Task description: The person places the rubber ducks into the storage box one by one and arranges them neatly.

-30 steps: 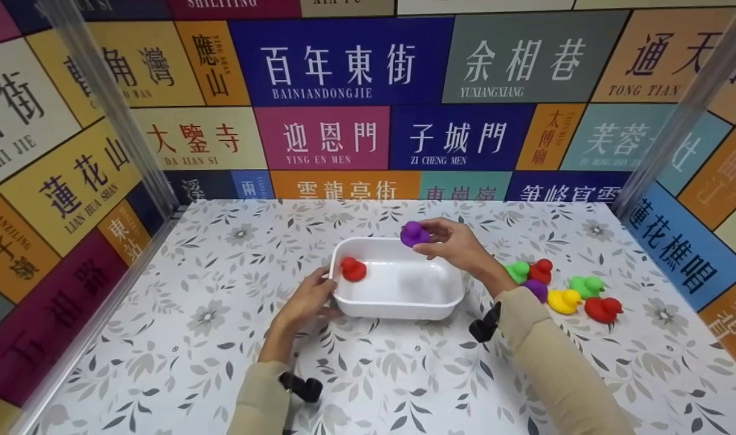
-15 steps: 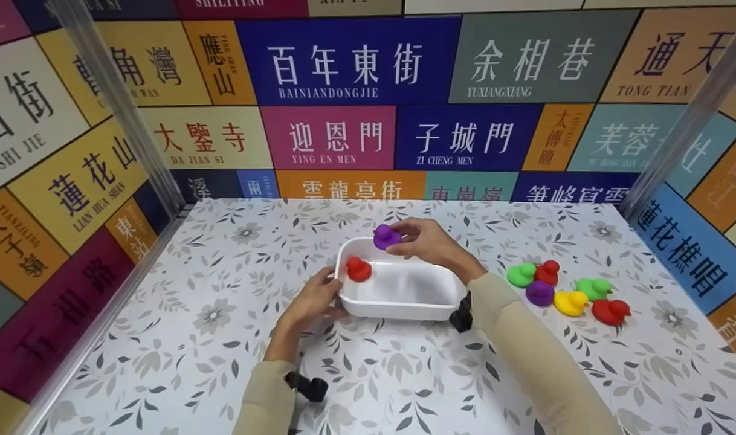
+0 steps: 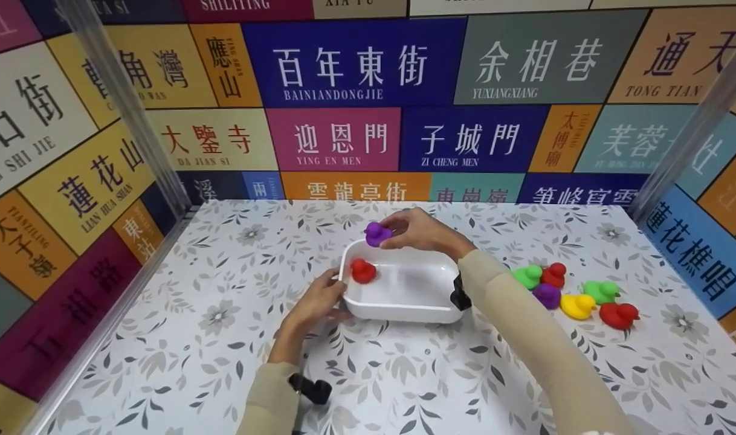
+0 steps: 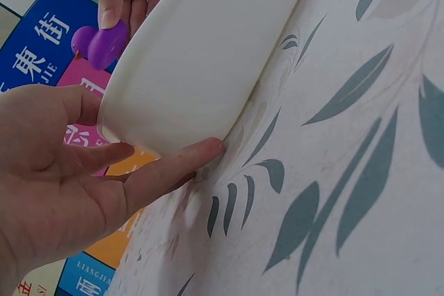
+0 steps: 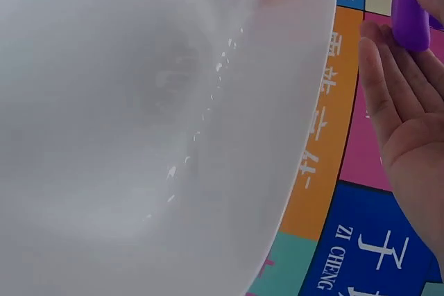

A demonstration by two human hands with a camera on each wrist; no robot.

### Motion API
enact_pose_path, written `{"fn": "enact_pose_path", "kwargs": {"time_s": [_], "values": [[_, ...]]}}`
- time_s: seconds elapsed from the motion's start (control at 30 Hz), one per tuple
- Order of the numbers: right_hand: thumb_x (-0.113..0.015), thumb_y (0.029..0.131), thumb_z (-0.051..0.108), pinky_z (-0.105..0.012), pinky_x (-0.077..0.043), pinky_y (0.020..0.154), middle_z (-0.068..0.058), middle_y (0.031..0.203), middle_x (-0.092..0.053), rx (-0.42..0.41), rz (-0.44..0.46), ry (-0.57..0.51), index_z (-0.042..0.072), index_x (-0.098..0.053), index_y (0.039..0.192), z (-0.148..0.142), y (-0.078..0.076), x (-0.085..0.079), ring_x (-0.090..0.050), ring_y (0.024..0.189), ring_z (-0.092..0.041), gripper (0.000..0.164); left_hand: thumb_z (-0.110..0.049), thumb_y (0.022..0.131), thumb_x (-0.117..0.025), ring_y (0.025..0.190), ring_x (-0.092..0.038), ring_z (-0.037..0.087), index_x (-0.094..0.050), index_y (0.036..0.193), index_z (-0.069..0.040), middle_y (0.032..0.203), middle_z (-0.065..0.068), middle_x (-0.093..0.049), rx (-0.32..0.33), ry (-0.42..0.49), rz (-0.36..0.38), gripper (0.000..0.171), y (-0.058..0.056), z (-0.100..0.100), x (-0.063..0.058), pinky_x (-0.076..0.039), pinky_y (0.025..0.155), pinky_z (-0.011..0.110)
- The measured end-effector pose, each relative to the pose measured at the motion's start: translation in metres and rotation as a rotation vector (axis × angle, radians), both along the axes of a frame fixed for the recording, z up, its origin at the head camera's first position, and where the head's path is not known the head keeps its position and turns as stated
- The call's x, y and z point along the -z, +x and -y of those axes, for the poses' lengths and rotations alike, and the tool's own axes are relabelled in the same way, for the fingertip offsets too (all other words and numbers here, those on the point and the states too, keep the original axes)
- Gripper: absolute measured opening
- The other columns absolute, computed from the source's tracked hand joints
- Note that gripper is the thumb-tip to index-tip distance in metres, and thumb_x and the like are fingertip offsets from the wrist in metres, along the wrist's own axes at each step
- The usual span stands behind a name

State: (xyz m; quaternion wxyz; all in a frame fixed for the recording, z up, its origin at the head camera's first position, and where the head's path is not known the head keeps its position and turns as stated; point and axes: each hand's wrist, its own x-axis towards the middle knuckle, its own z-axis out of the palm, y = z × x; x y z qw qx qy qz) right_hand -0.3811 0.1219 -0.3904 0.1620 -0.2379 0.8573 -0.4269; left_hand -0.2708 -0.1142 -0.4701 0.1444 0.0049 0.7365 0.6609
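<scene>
My right hand [image 3: 419, 229] pinches a purple rubber duck [image 3: 377, 234] between thumb and fingers, in the air above the far rim of a white tub [image 3: 404, 312]. In the right wrist view the purple duck [image 5: 411, 12] shows beyond the tub's rim. My left hand [image 3: 316, 299] holds the tub's left end. The left wrist view shows one digit of that hand [image 4: 69, 178] at the rim and another along the lower edge of the tub [image 4: 201, 53]. A red rubber duck [image 3: 363, 271] sits inside the tub at its left end.
Right of the tub lies a loose group of rubber ducks: green [image 3: 528, 277], red [image 3: 553, 275], purple [image 3: 547, 296], yellow [image 3: 577, 306], another green [image 3: 600, 292] and another red [image 3: 619, 315]. Sign-patterned panels [image 3: 356, 66] enclose the leaf-patterned table [image 3: 223, 356] at the back and sides.
My right hand has moved left along the tub's far side, carrying the purple duck with it. The left hand stays at the tub's left end. The view has shifted slightly.
</scene>
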Motion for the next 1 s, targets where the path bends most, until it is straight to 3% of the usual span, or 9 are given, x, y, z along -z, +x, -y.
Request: {"fn": "enact_pose_path", "kwargs": {"time_s": [0.37, 0.67, 1.0], "values": [[-0.084, 0.081, 0.024, -0.035, -0.058, 0.102, -0.014, 0.122, -0.072, -0.076, -0.013, 0.085, 0.004, -0.066, 0.129, -0.004, -0.011, 0.016, -0.069, 0.113, -0.027, 0.055, -0.011, 0.101, -0.041, 0.100, -0.065, 0.029, -0.029, 0.156, -0.002, 0.130, 0.031, -0.055, 0.000, -0.005, -0.018, 0.057, -0.002, -0.001, 0.001, -0.066, 0.080, 0.043], [-0.085, 0.079, 0.025, -0.029, -0.062, 0.084, -0.011, 0.114, -0.075, -0.123, -0.015, 0.220, 0.009, -0.070, 0.126, 0.001, -0.015, 0.017, -0.071, 0.098, -0.021, 0.052, -0.011, 0.102, -0.041, 0.097, -0.065, 0.028, -0.032, 0.154, -0.002, 0.128, 0.030, -0.056, -0.022, -0.035, -0.026, 0.053, -0.003, 0.001, 0.003, -0.066, 0.078, 0.043], [-0.084, 0.080, 0.023, -0.027, -0.063, 0.079, -0.015, 0.117, -0.074, -0.134, -0.004, 0.319, 0.008, -0.069, 0.128, 0.000, -0.015, 0.022, -0.072, 0.094, -0.020, 0.052, -0.013, 0.103, -0.041, 0.102, -0.066, 0.030, -0.029, 0.156, -0.003, 0.133, 0.030, -0.055, -0.001, -0.033, -0.011, 0.055, -0.002, 0.000, 0.002, -0.066, 0.081, 0.042]]}}
